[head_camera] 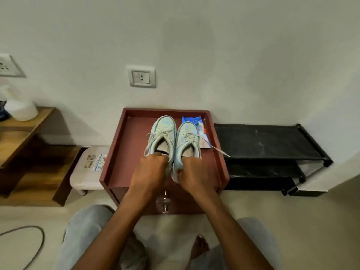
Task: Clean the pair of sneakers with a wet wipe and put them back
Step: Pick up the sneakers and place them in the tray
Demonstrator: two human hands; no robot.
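Observation:
Two pale mint sneakers stand side by side, toes toward the wall, on top of a reddish-brown cabinet (118, 149) with a raised rim. My left hand (151, 170) grips the heel of the left sneaker (162, 131). At the heel of the right sneaker (186, 137), my right hand (194, 174) is closed on the collar. A blue wet wipe pack (194, 121) lies behind and partly under the right sneaker, at the cabinet's back right. A loose lace trails off the cabinet's right edge.
A black shoe rack (268, 145) stands right of the cabinet. A small white stool (87, 172) sits left of it, then a wooden table (23, 125) with a white spray bottle (19, 106). A dark cable (37, 242) loops on the floor. My knees are below.

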